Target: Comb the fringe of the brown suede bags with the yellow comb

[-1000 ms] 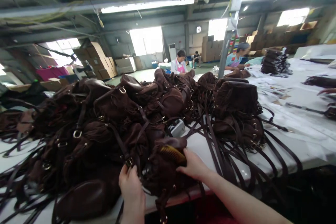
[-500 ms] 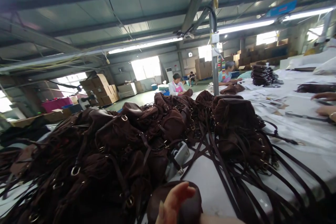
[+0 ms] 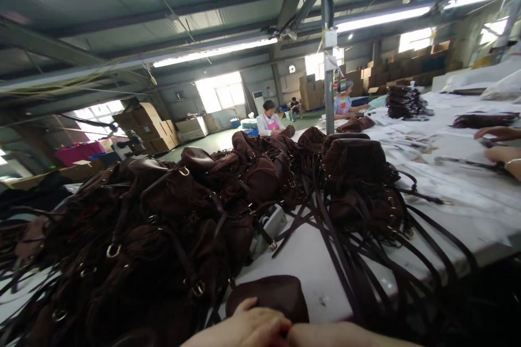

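A dark brown bag [image 3: 277, 295] with a smooth top lies at the bottom centre, close in front of me. My left hand [image 3: 248, 328] is at its near side, thumb up by the bag and the other fingers bent together toward the right. What these fingers hold, if anything, is hidden. My right hand [image 3: 303, 333] comes in from the right and meets the left one; its fingers are out of sight behind the left hand and the frame's lower edge.
A large heap of brown bags [image 3: 163, 238] with gold buckles covers the left. Another stacked bag [image 3: 358, 168] trails long straps [image 3: 366, 271] over the white table [image 3: 309, 265]. A co-worker's hands [image 3: 499, 146] are at the right edge. Behind, two people sit near a post [image 3: 329, 87].
The raised, curled fingers in front of the bag have come down, and the two hands now meet at its near side. The view has tilted slightly downward and shifted right.
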A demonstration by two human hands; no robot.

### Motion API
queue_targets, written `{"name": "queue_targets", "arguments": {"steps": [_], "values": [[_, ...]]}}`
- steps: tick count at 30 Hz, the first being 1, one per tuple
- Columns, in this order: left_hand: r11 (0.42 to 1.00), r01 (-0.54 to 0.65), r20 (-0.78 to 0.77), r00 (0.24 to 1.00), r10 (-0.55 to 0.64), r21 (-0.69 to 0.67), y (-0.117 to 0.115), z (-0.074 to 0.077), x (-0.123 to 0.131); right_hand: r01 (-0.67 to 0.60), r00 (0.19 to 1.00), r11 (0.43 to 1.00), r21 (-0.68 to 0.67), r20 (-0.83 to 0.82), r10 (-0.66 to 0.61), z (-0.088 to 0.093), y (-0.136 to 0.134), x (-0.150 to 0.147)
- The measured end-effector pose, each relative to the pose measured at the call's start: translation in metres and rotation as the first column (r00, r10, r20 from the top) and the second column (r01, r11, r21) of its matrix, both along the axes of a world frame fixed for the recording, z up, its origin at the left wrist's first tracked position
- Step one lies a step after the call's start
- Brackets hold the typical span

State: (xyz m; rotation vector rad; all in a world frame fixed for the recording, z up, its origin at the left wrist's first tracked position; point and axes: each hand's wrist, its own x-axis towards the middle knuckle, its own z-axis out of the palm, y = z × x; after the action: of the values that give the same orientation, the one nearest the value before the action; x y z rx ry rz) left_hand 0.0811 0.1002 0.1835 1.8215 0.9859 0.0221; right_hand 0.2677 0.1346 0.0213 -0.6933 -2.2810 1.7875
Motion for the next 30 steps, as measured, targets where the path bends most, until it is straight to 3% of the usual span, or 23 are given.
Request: {"name": "queue_targets", "arguments": {"steps": [2, 4, 7, 9, 11, 14, 16, 17, 19, 22, 24, 26, 28, 30], "values": [[0.984, 0.034, -0.146, 0.989, -0.009, 0.173, 0.008, -0.007, -0.004, 0.025, 0.999, 0.999, -0.044, 0.034, -0.023, 0.001, -0.006, 0.008], [0.974, 0.070, -0.182, 0.983, -0.030, 0.217, 0.017, -0.013, -0.007, 0.052, 0.999, 0.995, -0.088, 0.005, -0.052, 0.006, -0.010, 0.015], [0.999, -0.007, -0.027, 1.000, 0.008, 0.036, 0.028, -0.016, -0.010, 0.012, 0.979, 0.966, -0.259, -0.193, -0.064, 0.016, -0.009, 0.021], [0.988, -0.117, 0.101, 0.987, 0.128, -0.104, 0.032, -0.018, -0.010, 0.003, 0.935, 0.898, -0.440, -0.316, -0.158, 0.022, -0.005, 0.021], [0.977, -0.181, 0.122, 0.973, 0.194, -0.115, 0.034, -0.021, -0.008, 0.002, 0.886, 0.805, -0.593, -0.373, -0.277, 0.025, 0.000, 0.018], [0.995, -0.088, -0.002, 0.996, 0.088, 0.048, 0.031, -0.030, 0.000, -0.048, 0.879, 0.694, -0.719, -0.360, -0.312, 0.028, 0.006, 0.012], [0.998, -0.021, -0.055, 0.998, 0.025, 0.059, 0.025, -0.038, 0.007, -0.073, 0.902, 0.661, -0.747, -0.332, -0.277, 0.032, 0.007, 0.010], [1.000, 0.001, -0.029, 1.000, -0.001, 0.008, 0.020, -0.044, 0.010, -0.075, 0.910, 0.671, -0.737, -0.325, -0.256, 0.034, 0.006, 0.010], [0.984, 0.081, 0.115, 0.991, -0.063, -0.161, 0.011, -0.057, 0.017, -0.036, 0.931, 0.749, -0.661, -0.295, -0.215, 0.037, 0.005, 0.012], [0.930, 0.177, 0.368, 0.929, -0.049, -0.323, -0.003, -0.082, 0.025, 0.151, 0.955, 0.878, -0.453, -0.163, -0.249, 0.037, 0.006, 0.015], [0.929, 0.067, 0.438, 0.893, 0.106, -0.363, -0.012, -0.100, 0.030, 0.243, 0.959, 0.901, -0.359, -0.053, -0.280, 0.032, 0.010, 0.017], [0.890, -0.082, 0.458, 0.834, 0.307, -0.448, -0.020, -0.119, 0.033, 0.257, 0.963, 0.914, -0.314, 0.007, -0.269, 0.026, 0.014, 0.021], [0.801, -0.187, 0.433, 0.759, 0.485, -0.569, -0.026, -0.133, 0.034, 0.279, 0.958, 0.939, -0.203, -0.005, -0.286, 0.023, 0.015, 0.027], [0.693, -0.255, 0.388, 0.676, 0.627, -0.675, -0.031, -0.143, 0.031, 0.338, 0.941, 0.941, 0.019, -0.029, -0.338, 0.026, 0.012, 0.034]]}}
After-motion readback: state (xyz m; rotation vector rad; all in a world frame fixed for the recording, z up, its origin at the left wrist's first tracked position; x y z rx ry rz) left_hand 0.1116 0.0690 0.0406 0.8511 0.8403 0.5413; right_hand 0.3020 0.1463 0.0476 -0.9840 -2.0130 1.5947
